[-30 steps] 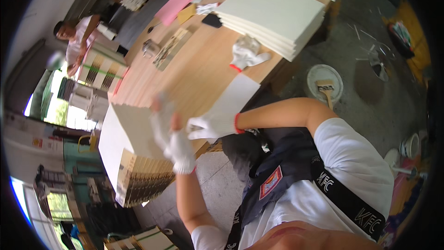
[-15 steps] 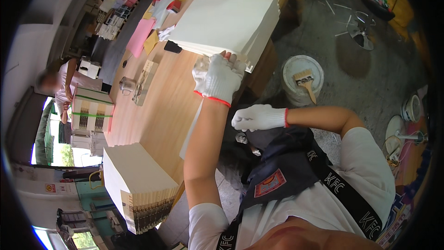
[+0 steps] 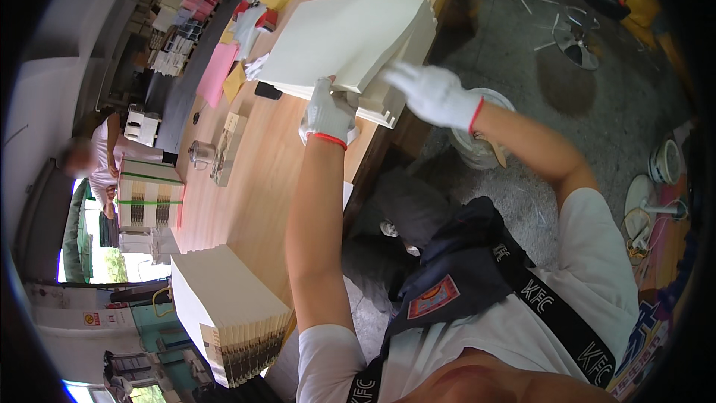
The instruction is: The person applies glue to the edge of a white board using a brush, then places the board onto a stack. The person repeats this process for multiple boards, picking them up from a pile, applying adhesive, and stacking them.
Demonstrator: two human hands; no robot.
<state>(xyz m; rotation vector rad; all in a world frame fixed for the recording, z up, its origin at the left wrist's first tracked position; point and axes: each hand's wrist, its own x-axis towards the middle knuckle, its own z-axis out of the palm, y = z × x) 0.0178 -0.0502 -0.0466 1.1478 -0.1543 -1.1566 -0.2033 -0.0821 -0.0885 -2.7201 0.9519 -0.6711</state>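
My left hand (image 3: 330,113), in a white knit glove with a red cuff, is closed on the near edge of a stack of large white paper blocks (image 3: 343,37). Its thumb lies over the top block, which is lifted a little off those below; the other fingers are mostly hidden underneath. My right hand (image 3: 436,95), gloved alike, is beside the stack's right edge with its fingers stretched toward it. Those fingertips are blurred by motion, and no object shows in them. The stack sits on the wooden table (image 3: 257,157) near its right edge.
A bucket (image 3: 477,151) with a brush (image 3: 494,148) stands on the floor at right. Another paper stack (image 3: 224,280) occupies the table's near left corner. A metal mug (image 3: 201,153), a narrow printed block (image 3: 227,148) and a black phone-like object (image 3: 268,90) lie around. A person (image 3: 104,153) is at far left.
My right hand has risen from near my lap to the stack's right edge, its fingers now extended. My left hand has shifted slightly left and down, and the top block's near edge is raised.
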